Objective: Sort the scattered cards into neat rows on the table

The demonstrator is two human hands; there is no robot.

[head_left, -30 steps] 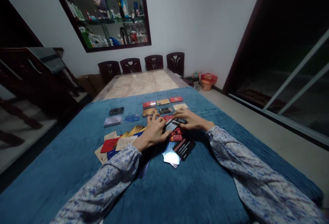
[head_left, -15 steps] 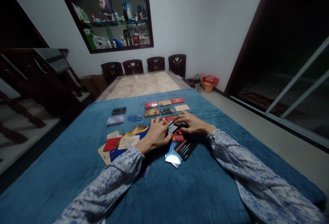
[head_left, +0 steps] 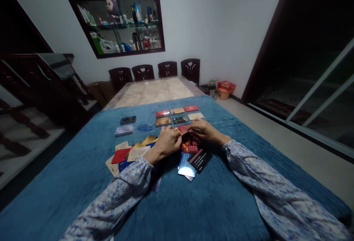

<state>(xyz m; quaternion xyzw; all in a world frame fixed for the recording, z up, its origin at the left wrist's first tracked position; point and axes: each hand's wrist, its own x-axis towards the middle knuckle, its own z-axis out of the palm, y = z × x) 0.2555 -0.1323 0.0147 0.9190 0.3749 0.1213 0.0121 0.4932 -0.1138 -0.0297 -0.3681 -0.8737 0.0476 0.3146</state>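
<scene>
In the head view, my left hand and my right hand pinch a small card between them, one at each end. It is tilted up, and my fingers hide much of it. Several red cards lie spread below my hands. Nearer to me, a black card overlaps a blue card with a bright glare on it. Beside my left wrist is a loose pile with a red card, a cream printed card, blue cards and gold cards, partly under my forearm.
Beyond my hands sit card stacks: red, tan, another red, brown-gold, black and cream. Left stand a dark stack, a pale stack and blue cards. A blue cloth covers the table.
The card between my hands has turned from showing its pale face to standing tilted, its dark side visible. My fingers have closed on its ends, uncovering more red cards.
</scene>
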